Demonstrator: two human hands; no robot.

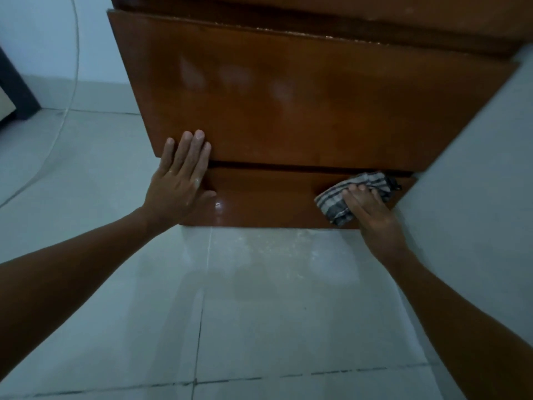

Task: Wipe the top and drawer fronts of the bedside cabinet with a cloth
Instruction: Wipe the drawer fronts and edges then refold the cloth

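The brown glossy bedside cabinet (288, 105) fills the upper half of the head view, seen from above and in front. Its upper drawer front is large; the lower drawer front (265, 197) is a narrow strip just above the floor. My left hand (180, 180) lies flat, fingers apart, across the gap between the two drawer fronts at their left end. My right hand (372, 212) presses a grey and white striped cloth (346, 194) against the right end of the lower drawer front. The cabinet's top is out of view.
A pale wall or panel (476, 168) runs close along the cabinet's right side, next to my right hand. Light floor tiles (259, 313) spread in front of the cabinet. A thin white cable (66, 111) hangs at the left, and dark furniture (14, 90) stands at the far left.
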